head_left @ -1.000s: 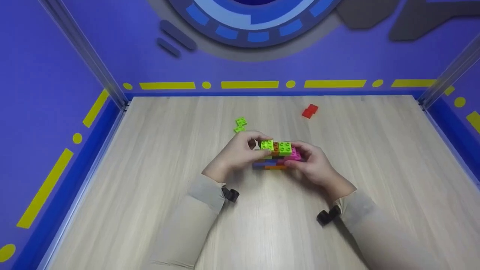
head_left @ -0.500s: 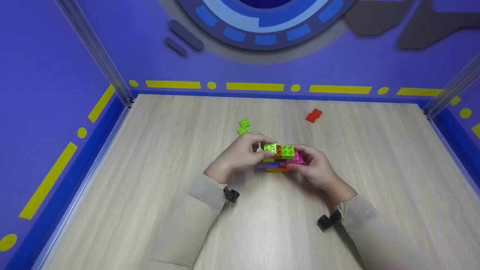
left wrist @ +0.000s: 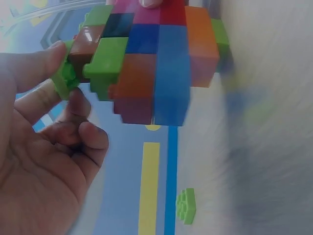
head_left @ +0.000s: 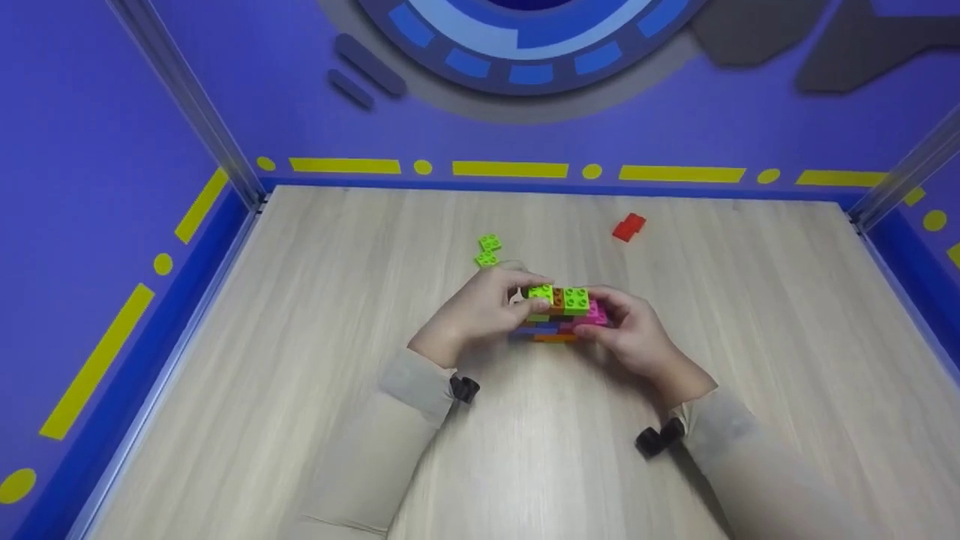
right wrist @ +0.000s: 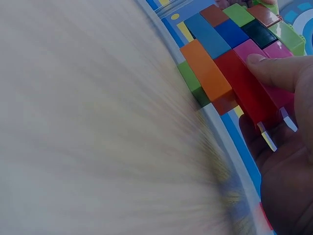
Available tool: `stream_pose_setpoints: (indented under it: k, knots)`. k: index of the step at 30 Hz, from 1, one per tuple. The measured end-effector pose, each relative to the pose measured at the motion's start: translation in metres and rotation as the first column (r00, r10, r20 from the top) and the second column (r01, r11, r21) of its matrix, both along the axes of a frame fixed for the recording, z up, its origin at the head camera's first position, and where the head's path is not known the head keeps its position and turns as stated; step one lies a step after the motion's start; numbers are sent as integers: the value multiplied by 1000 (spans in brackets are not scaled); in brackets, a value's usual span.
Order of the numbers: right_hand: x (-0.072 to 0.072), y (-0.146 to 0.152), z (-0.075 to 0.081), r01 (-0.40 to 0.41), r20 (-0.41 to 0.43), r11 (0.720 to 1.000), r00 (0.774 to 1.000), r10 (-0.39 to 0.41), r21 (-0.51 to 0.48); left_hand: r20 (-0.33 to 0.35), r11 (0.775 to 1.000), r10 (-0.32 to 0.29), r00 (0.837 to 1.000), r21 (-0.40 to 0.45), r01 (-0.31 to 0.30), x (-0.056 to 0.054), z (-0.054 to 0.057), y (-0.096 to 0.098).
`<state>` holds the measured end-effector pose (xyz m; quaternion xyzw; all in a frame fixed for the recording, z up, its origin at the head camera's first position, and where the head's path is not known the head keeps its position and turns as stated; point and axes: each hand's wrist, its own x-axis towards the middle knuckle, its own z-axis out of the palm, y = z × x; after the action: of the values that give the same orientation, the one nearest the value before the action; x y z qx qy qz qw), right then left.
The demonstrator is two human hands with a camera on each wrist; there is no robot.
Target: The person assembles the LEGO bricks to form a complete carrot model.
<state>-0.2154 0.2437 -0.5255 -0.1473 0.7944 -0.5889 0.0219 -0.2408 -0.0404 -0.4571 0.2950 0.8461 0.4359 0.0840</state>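
Observation:
Several colourful toy building bricks form a stepped stack [head_left: 576, 300] in the middle of the table, between both hands. My left hand [head_left: 484, 307] pinches a light-green brick [left wrist: 66, 76] between thumb and index finger, at the stack's upper left end against a brown brick [left wrist: 87, 46]. In the left wrist view its other fingers curl below. My right hand [head_left: 637, 330] grips the stack's right end, thumb on a pink brick [right wrist: 247, 47] close to a long red brick [right wrist: 244, 88]. Orange [right wrist: 208, 71] and blue bricks [left wrist: 172, 73] show lower down. The right hand's fingers are partly hidden behind the stack.
Two loose light-green bricks [head_left: 487, 258] lie just beyond my left hand. Farther back on the right is a pair of red bricks [head_left: 629, 226]. Blue-purple panels [head_left: 495, 142] with yellow marks wall the wooden table [head_left: 360, 247] at the back and sides.
The head view has shifted slightly. Both hands keep their places on the stack, and the left thumb and finger stay on the green brick. The loose bricks have not moved.

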Motion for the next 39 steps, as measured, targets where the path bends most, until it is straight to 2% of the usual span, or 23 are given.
stream_pose_setpoints:
  k: [4, 11, 17, 22, 25, 29, 34, 39]
  knots:
    - [1, 1, -2, -4, -7, 1000, 1000, 4, 4, -6, 1000, -16, 1000, -8, 16, -2, -2, 1]
    - [1, 5, -2, -13, -27, 1000, 1000, 13, 8, -5, 998, -37, 999, 54, 37, -9, -11, 4]
    - [-4, 5, 6, -22, -41, 999, 999, 23, 31, 94, 995, -27, 995, 97, 18, -12, -21, 6]
    - [-11, 10, 18, -27, 34, 995, 999, 30, -94, 159, 995, -1, 987, 97, -15, -11, -31, 2]
    - [-26, 20, 29, 18, 4, 994, 1000, -18, -111, 167, 994, -4, 986, 107, -14, -12, -33, 2]
    - [-56, 40, 40, 125, -57, 992, 991, -125, 4, 172, 994, -4, 985, 110, -15, -11, -32, 4]
    - [-89, 68, 45, 243, 40, 959, 967, -252, 144, 182, 995, 6, 983, 97, -23, -10, -31, 4]
    - [-122, 89, 51, 301, 136, 925, 932, -337, 233, 180, 997, 7, 984, 74, -21, -10, -29, 4]
